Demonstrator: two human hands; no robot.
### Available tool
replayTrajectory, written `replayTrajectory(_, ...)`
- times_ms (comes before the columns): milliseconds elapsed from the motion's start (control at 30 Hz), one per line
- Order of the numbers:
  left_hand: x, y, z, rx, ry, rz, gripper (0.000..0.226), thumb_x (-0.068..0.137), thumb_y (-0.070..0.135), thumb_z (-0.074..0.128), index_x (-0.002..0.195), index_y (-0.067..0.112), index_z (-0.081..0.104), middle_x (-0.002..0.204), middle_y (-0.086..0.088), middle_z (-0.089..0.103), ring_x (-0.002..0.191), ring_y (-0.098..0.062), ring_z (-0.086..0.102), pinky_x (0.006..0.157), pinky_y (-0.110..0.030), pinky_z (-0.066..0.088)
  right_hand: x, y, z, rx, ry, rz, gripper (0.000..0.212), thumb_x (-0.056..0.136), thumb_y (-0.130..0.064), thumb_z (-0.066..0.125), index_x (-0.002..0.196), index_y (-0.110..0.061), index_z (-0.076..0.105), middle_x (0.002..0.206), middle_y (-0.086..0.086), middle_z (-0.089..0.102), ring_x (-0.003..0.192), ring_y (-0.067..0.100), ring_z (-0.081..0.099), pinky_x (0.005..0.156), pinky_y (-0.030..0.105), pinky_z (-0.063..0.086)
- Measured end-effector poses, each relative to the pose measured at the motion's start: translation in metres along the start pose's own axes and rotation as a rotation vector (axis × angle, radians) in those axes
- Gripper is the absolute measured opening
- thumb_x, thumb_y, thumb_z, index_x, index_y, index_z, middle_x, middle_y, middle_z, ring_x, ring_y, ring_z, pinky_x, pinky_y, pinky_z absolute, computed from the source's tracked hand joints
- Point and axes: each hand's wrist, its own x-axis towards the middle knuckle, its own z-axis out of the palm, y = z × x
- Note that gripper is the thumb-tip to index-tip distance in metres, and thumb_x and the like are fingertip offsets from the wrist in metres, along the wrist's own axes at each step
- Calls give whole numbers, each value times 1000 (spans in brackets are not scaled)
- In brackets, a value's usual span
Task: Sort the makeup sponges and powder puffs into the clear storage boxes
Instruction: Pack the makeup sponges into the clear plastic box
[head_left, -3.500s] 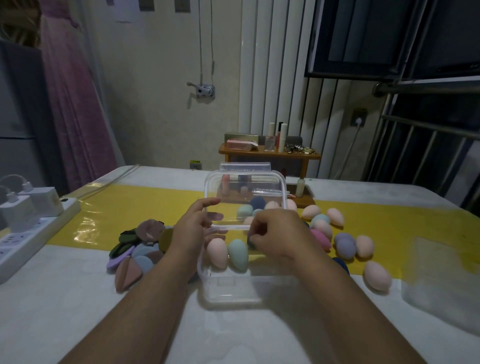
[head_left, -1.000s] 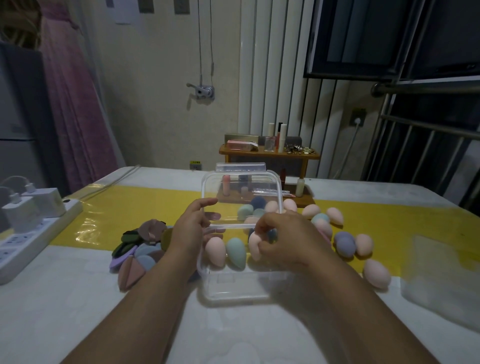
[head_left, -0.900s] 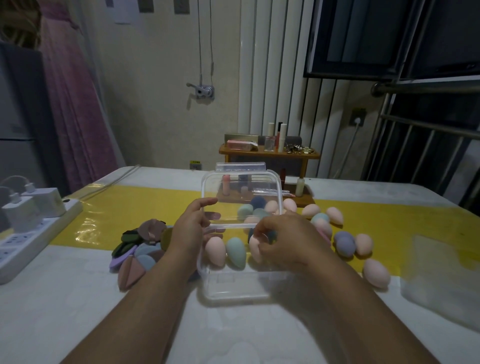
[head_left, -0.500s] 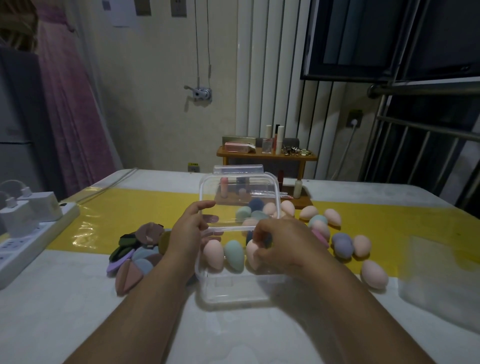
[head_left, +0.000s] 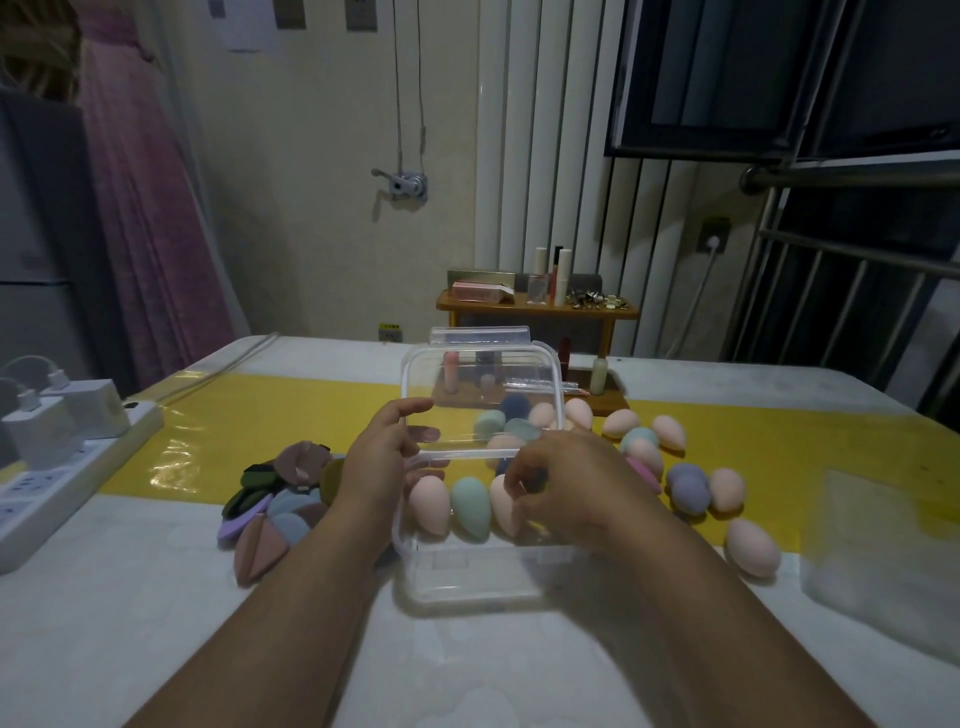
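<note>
Head cam: clear storage box sits betw. a person's two hands on white table. Left hand grips the raised lid at its left edge, thumb in front, fingers behind. Right hand, fingers curled, pinches the third sponge inside the box, in a row w/ teal sponge & pale pink sponge nearer left hand. Powder puffs piled just outside left hand; loose sponges lie outside & beyond right hand.

head cam: worn on the head, faces forward and down, close over the tabletop
other views: just this one
</note>
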Motion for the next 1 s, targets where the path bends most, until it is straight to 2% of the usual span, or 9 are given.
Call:
replayTrajectory(100, 0, 0, 1, 4, 3, -2, 53, 82, -9, 29, 105, 19, 67, 97, -19, 59, 83, -40, 60, 73, -41, 53, -1, 4, 1, 74, 38, -6, 15, 87, -30, 71, 100, -37, 72, 101, -12, 66, 92, 10, 58, 73, 24, 47)
replayTrajectory(200, -2, 2, 1, 5, 5, -3, 53, 83, -10, 28, 107, 18, 66, 97, -17, 59, 86, -41, 60, 69, -38, 54, -1, 11, 2, 220, 106, 38, 9, 89, -33, 69, 93, -41, 67, 101, -14, 65, 87, 4, 57, 69, 22, 43)
replayTrajectory(333, -4, 4, 2, -9, 3, 4, 53, 84, -10, 27, 110, 15, 66, 93, -16, 59, 87, -38, 58, 67, -36, 54, 0, 21, 1, 303, 226, 91, 14, 91, -24, 65, 89, -38, 64, 99, -10, 67, 88, 11, 59, 71, 25, 47)
replayTrajectory(500, -3, 2, 1, -6, 11, 0, 53, 82, -10, 28, 106, 17, 67, 94, -16, 58, 84, -36, 57, 73, -41, 54, 2, 30, 1, 268, 317, 186, 16, 95, -18, 56, 98, -30, 66, 100, -5, 65, 89, 16, 59, 78, 34, 54)
replayTrajectory(600, -3, 3, 2, -5, 9, 1, 54, 82, -11, 27, 106, 16, 67, 94, -17, 58, 81, -34, 58, 80, -46, 55, 6, 36, -1, 166, 366, 296, 19, 92, -13, 58, 103, -25, 67, 107, 1, 65, 95, 22, 58, 81, 34, 52)
replayTrajectory(700, -3, 3, 2, -5, 7, -5, 54, 82, -10, 28, 107, 16, 66, 95, -17, 57, 79, -33, 58, 85, -49, 53, 6, 40, -3, -36, 361, 423, 28, 86, -11, 67, 109, -28, 67, 110, 0, 61, 101, 23, 55, 82, 35, 51)
replayTrajectory(800, -3, 3, 2, -6, 13, -10, 54, 82, -10, 28, 108, 16, 67, 95, -17, 58, 77, -33, 59, 83, -48, 54, 9, 43, -5, -153, 293, 551, 35, 85, -16, 71, 116, -30, 65, 103, -1, 56, 99, 24, 54, 79, 35, 51)
replayTrajectory(1000, -5, 4, 2, 5, 11, 0, 53, 83, -9, 27, 108, 17, 66, 95, -16, 59, 81, -33, 59, 75, -42, 55, 17, 54, -2, -147, 160, 649, 22, 91, -26, 65, 113, -25, 64, 95, 3, 57, 89, 24, 57, 68, 32, 45)
